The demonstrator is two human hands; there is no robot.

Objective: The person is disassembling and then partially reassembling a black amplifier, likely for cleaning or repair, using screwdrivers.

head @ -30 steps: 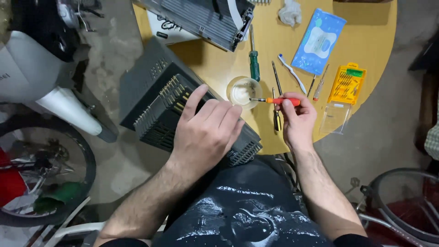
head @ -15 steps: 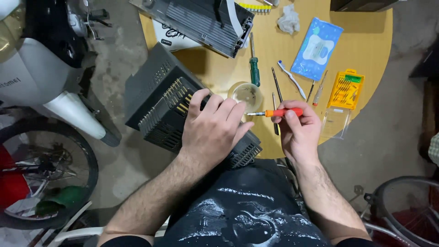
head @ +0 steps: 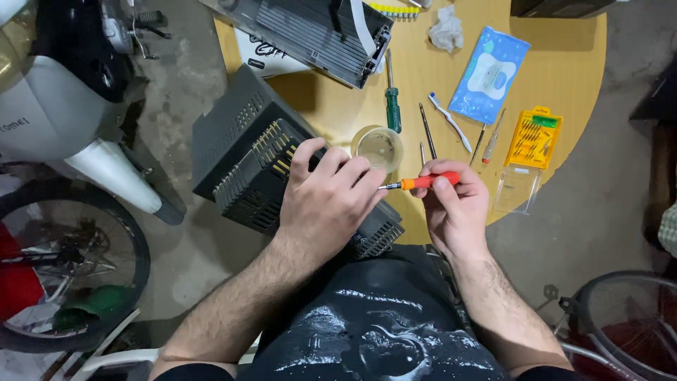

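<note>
Black plastic, vented: the grille housing (head: 282, 176) is the biggest piece here, hanging off the near edge of the round wooden table (head: 564, 63) and resting partly toward your lap. It looks rigid but hollow, so probably light; the thin ribs and the row of brass-coloured contacts along the top edge are the fragile bits. Your left hand (head: 331, 204) lies flat over its near end, fingers spread and pressing down, not wrapped round anything. Good hold: load the solid side walls, not the slats.

A second black housing (head: 317, 35) sits at the table's far edge, well apart.

Your right hand (head: 455, 212) pinches the orange precision screwdriver (head: 419, 183), fingers closed on the handle, tip pointing left and just beside your left fingertips. Slim, stiff and light; smooth handle, likely to roll if let go.

Small clear cup (head: 379, 147) stands just behind the tip, touching neither hand; light, easy to knock. Green-handled screwdriver (head: 392, 106) and yellow bit case (head: 532, 137) lie further back.
</note>
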